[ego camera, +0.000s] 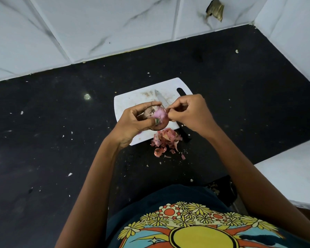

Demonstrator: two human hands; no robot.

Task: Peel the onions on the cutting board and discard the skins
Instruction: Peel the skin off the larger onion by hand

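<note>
The person is working through the peeling step. The left hand is cupping a red onion just above the near part of the white cutting board, fingers curled over the top and thumb pressing the front, so the onion is sitting at the centre of the view. The right hand, coming in from three o'clock of the onion, is pinching a bit of skin at the onion's right edge, thumb and forefinger closed tight on it and the other fingers curled in.

Part of the onion is showing pale purple flesh while the root end at ten o'clock is still carrying dull brown skin — so I judge the peel is only partly off. The next move is likely calling for a steady pull away from the bulb, with the left hand turning the onion to bring the brown patch round.

A heap of peeled skins is lying at six o'clock of the onion, spilling off the board's near edge onto the black counter — these are still waiting to be discarded. A knife is lying on the board at twelve o'clock, its handle mostly hidden by the right hand.

No brand, label or readable writing is showing anywhere; the shirt print is only flowers and a sun.
</note>
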